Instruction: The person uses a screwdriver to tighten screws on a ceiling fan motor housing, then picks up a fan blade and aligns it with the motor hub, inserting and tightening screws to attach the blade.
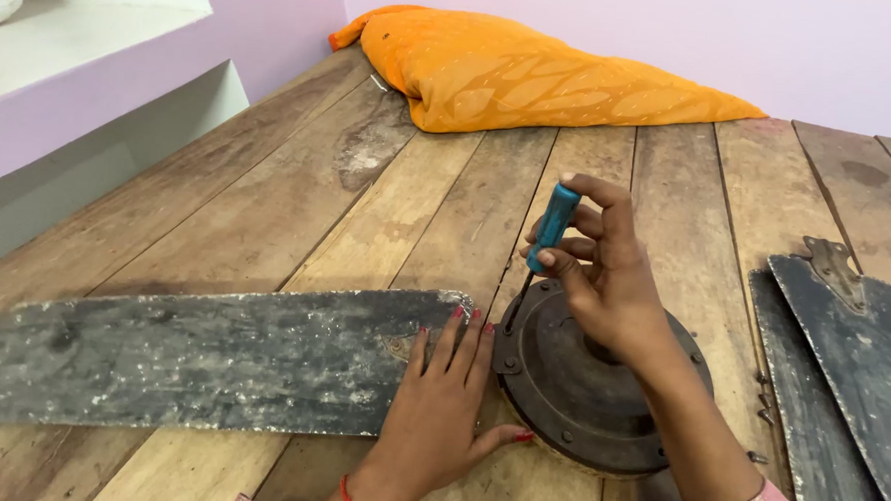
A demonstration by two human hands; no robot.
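Note:
My right hand (605, 278) grips a screwdriver with a blue handle (552, 225), its tip down at the left rim of a round, rusty fan motor (569, 396) on the wooden planks. My left hand (439, 401) lies flat, fingers together, on the inner end of a dirty grey fan blade (191, 355) that reaches the motor from the left. The thumb of that hand rests against the motor's side.
Two more dark fan blades (851, 368) lie at the right, with a few loose screws (762, 405) beside them. An orange cloth bundle (513, 73) sits at the far end of the plank surface (267, 203). A white ledge (83, 54) runs along the left wall.

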